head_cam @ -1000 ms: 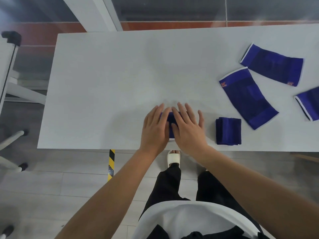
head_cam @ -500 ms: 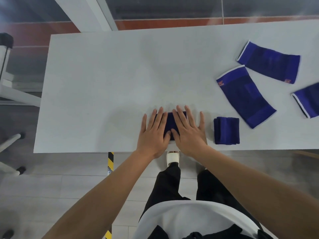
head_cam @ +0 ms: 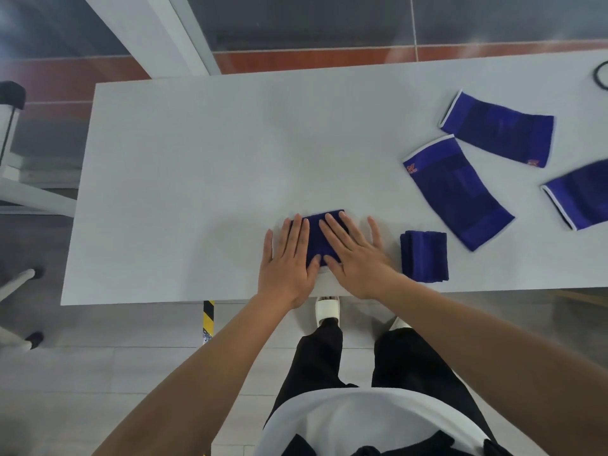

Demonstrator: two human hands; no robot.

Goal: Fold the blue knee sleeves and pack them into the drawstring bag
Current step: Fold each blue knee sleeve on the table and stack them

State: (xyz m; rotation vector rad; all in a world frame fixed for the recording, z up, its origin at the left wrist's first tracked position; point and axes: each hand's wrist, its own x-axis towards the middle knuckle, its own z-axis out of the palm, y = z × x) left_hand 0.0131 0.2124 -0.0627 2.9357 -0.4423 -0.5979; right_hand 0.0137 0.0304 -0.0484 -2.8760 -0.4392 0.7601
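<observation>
blue folded knitted knee sleeve (head_cam: pixel 318 236) on white table (head_cam: pixel 197 179), pressed flat beneath left hand (head_cam: pixel 287 262) and right hand (head_cam: pixel 357 258), fingers extended and spread, gripping nothing.

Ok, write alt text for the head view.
Left hand and right hand press flat on a folded blue knee sleeve near the white table's front edge. Another folded sleeve lies to its right, with three unfolded sleeves beyond.

Landmark: folded sleeve (head_cam: pixel 424 256).
Left of it: both hands touching-close, then bare table (head_cam: pixel 184 179).
Right, behind it: three flat sleeves (head_cam: pixel 457 192) crowd the tabletop.
</observation>
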